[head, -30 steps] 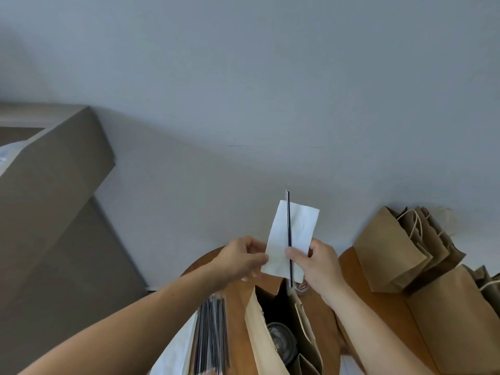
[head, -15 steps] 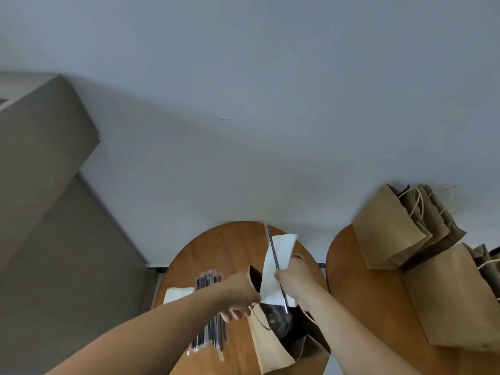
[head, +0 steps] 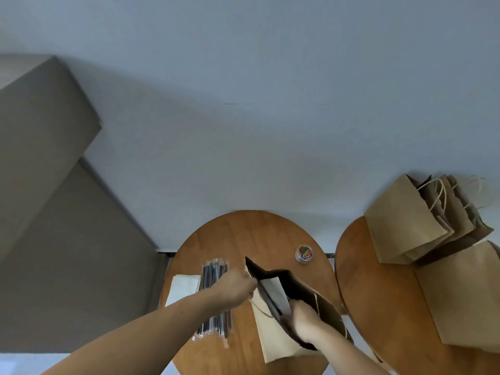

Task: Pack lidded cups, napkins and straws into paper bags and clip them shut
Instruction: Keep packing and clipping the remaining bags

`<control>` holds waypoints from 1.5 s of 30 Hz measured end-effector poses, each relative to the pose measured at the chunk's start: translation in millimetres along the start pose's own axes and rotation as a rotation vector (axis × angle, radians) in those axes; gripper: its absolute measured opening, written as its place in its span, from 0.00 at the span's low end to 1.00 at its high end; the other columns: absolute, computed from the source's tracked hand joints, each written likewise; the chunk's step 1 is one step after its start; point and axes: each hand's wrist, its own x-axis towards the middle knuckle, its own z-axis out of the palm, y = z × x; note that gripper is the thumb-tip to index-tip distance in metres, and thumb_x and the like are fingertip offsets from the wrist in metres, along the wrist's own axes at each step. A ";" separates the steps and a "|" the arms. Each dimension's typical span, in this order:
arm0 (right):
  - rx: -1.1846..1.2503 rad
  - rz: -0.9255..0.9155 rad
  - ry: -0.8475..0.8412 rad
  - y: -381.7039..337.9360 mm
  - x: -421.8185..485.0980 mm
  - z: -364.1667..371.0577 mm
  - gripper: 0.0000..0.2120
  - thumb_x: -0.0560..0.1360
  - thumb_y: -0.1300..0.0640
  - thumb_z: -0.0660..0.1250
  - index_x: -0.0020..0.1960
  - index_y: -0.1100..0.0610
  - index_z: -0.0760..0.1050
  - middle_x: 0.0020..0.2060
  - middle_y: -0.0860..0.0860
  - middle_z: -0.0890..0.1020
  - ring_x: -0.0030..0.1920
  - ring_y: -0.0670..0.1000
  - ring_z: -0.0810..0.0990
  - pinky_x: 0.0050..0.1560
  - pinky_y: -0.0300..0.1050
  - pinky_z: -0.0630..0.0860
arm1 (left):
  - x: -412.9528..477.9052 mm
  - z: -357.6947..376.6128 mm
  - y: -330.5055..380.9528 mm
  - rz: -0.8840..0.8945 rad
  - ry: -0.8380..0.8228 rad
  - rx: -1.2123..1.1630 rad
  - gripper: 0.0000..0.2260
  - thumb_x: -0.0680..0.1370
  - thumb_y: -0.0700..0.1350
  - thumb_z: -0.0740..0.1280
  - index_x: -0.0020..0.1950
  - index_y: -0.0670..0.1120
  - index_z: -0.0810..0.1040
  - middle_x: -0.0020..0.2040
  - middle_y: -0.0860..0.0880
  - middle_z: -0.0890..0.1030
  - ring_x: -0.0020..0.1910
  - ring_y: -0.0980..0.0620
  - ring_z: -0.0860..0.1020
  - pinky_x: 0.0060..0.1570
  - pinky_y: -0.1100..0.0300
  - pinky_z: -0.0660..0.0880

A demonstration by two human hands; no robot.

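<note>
Down inside bag [head: 273,336], right hand [head: 307,323] grips napkin [head: 273,289] and straw [head: 266,295]; left hand [head: 235,286] pinches rim.

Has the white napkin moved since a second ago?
Yes. The napkin has gone down from above the rim of the paper bag to inside it, along with the right hand.

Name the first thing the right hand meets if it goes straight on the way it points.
The right hand meets the white napkin it holds, then probably the paper bag's dark inside; depth is unclear.
</note>
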 end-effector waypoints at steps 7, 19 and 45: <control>-0.048 0.051 0.013 0.0 33.3 -0.1 0.03 0.79 0.54 0.64 0.52 0.51 0.74 0.52 0.50 0.80 0.51 0.50 0.77 0.50 0.42 0.70 | -12.2 2.2 -12.2 -0.034 0.008 -0.057 0.12 0.79 0.47 0.59 0.38 0.46 0.77 0.42 0.45 0.76 0.42 0.49 0.75 0.42 0.56 0.71; -0.348 0.026 0.252 -9.3 32.0 15.3 0.23 0.78 0.49 0.65 0.69 0.56 0.65 0.64 0.55 0.73 0.61 0.53 0.76 0.63 0.44 0.73 | -21.6 7.7 0.8 -0.026 0.018 -0.066 0.09 0.78 0.50 0.60 0.44 0.49 0.78 0.46 0.45 0.79 0.44 0.50 0.77 0.46 0.55 0.74; 0.307 -0.067 -0.005 2.7 -29.3 -59.2 0.26 0.81 0.36 0.50 0.58 0.53 0.76 0.54 0.48 0.79 0.55 0.49 0.77 0.55 0.44 0.72 | -3.5 37.0 7.8 -0.054 -0.251 0.086 0.31 0.78 0.42 0.67 0.78 0.45 0.58 0.72 0.41 0.71 0.55 0.48 0.76 0.51 0.58 0.78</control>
